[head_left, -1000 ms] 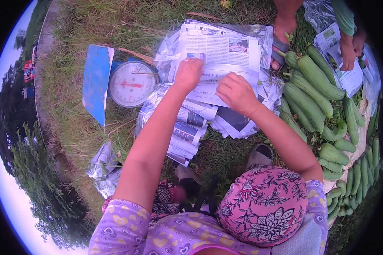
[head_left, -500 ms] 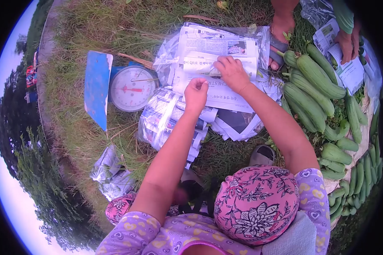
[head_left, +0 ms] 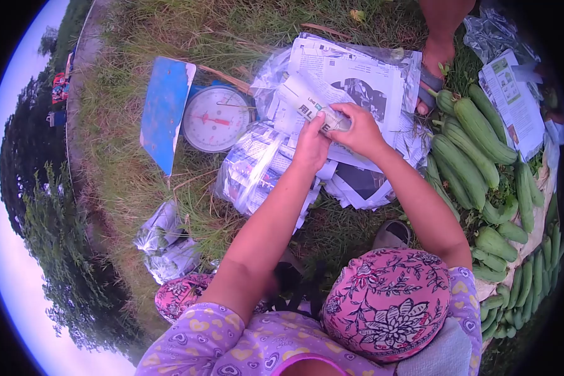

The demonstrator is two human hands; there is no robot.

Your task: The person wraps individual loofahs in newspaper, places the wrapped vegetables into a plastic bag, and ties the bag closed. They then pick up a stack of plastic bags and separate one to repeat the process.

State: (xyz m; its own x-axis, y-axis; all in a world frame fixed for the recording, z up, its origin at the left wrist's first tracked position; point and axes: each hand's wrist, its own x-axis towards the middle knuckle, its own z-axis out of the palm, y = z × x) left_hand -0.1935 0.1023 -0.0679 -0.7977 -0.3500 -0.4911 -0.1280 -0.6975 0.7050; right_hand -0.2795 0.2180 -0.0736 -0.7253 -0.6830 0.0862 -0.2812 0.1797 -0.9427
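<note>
A roll of newspaper (head_left: 301, 95) is held between my two hands above a stack of newspaper sheets (head_left: 391, 84). My left hand (head_left: 312, 143) grips the lower end of the roll with its thumb on top. My right hand (head_left: 362, 131) curls round the same end from the right, thumb and fingers pressing the paper. What lies inside the roll, if anything, is hidden. Just left of my hands is a bundle of newspaper in clear plastic (head_left: 252, 164).
A dial scale (head_left: 218, 120) with a blue plate (head_left: 167, 113) stands on the grass to the left. Large green gourds (head_left: 476, 128) lie right, near smaller green vegetables (head_left: 526, 276). Another person's foot (head_left: 437, 59) is beside the stack. Wrapped packets (head_left: 169, 241) lie lower left.
The sheet under my hands has become a roll, now lifted and tilted in both hands. The other person's hand at the upper right has left the view. The camera view has shifted slightly.
</note>
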